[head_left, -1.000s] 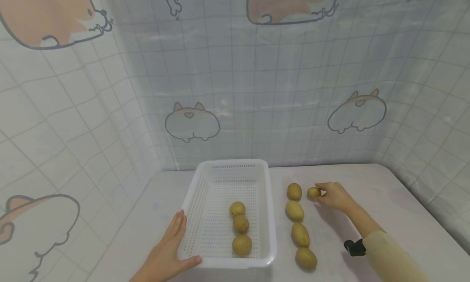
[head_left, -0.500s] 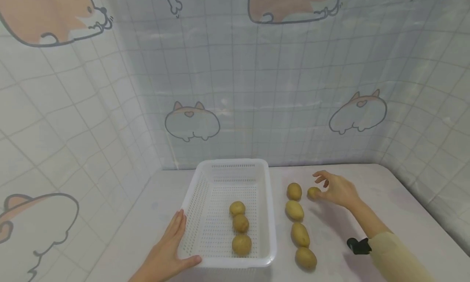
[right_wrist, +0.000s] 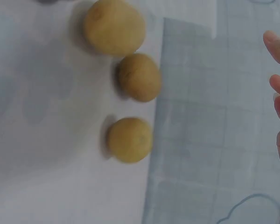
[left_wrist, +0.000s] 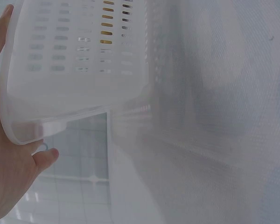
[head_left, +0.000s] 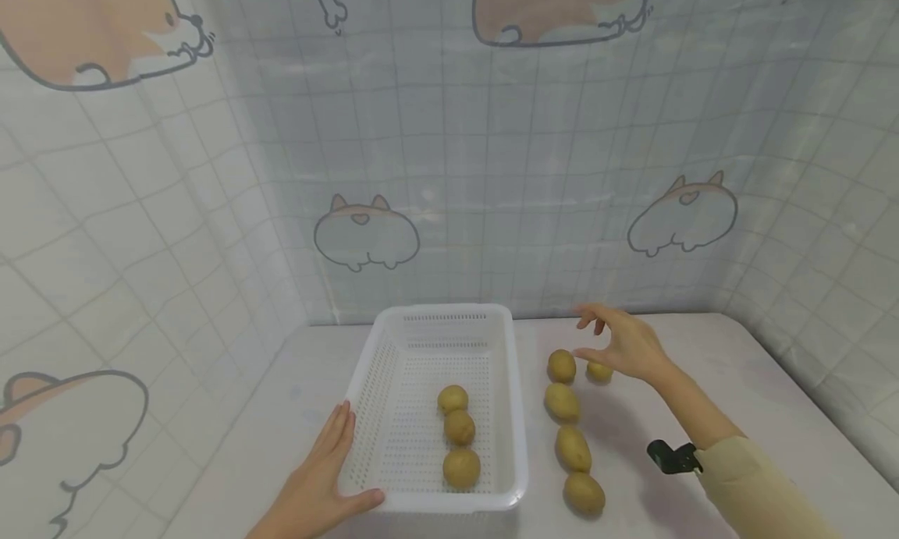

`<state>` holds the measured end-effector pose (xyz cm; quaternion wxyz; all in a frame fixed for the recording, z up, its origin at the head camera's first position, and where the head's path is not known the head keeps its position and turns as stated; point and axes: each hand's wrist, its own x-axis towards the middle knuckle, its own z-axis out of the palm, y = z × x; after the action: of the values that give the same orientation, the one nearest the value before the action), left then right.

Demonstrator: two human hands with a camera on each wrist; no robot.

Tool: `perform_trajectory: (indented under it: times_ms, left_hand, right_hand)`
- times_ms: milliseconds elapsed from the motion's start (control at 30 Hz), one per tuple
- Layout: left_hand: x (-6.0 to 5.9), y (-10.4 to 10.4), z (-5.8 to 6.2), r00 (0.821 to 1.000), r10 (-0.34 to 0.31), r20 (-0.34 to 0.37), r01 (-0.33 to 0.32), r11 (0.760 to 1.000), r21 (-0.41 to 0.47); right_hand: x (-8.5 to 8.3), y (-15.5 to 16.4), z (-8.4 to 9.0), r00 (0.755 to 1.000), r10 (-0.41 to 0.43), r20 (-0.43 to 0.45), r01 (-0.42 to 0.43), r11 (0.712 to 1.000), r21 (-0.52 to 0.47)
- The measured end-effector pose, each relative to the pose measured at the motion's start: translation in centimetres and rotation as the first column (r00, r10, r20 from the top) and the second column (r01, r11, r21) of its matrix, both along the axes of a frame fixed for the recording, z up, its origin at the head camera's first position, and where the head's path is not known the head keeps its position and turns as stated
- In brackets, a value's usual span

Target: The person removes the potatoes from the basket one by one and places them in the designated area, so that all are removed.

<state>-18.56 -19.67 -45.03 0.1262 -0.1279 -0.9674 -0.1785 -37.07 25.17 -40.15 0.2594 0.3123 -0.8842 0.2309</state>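
Observation:
A white plastic basket point(head_left: 520, 414) with slotted walls stands on the table, and three potatoes point(head_left: 460, 428) lie inside it in a line. At its near left corner rests my left hand point(head_left: 316, 473), straight fingers along the left rim and thumb on the front rim. To the basket's right, several potatoes point(head_left: 573, 448) form a column running away from me. A smaller potato point(head_left: 599, 372) sits just right of the far one point(head_left: 562, 366). Above these two hovers my right hand point(head_left: 628, 344), thumb and fingers spread apart with nothing between them.
A white table point(head_left: 674, 367) is enclosed on three sides by curtains point(head_left: 485, 172) printed with a grid and cartoon dogs. A black device point(head_left: 672, 457) projects from the right sleeve point(head_left: 755, 484).
My right hand has let go of the small potato beside the far end of the column, then lifted and moved left with its fingers spread. My left hand stays on the basket.

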Motion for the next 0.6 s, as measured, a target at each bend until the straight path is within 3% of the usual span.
perform_trajectory:
  times_ms: [233,600]
  left_hand:
    - [0.0,0.0,0.0,1.0,-0.007,-0.003,0.007,1.0,0.008]
    - [0.2,0.0,0.1,1.0,-0.007,0.006,0.007,1.0,0.009]
  right_hand:
    - [0.7,-2.1,1.7,0.992,0.086,-0.088,-0.087,0.996,-0.008]
    - [1.6,-5.0,3.5,0.983,0.156,-0.099,-0.157,0.988,-0.008]
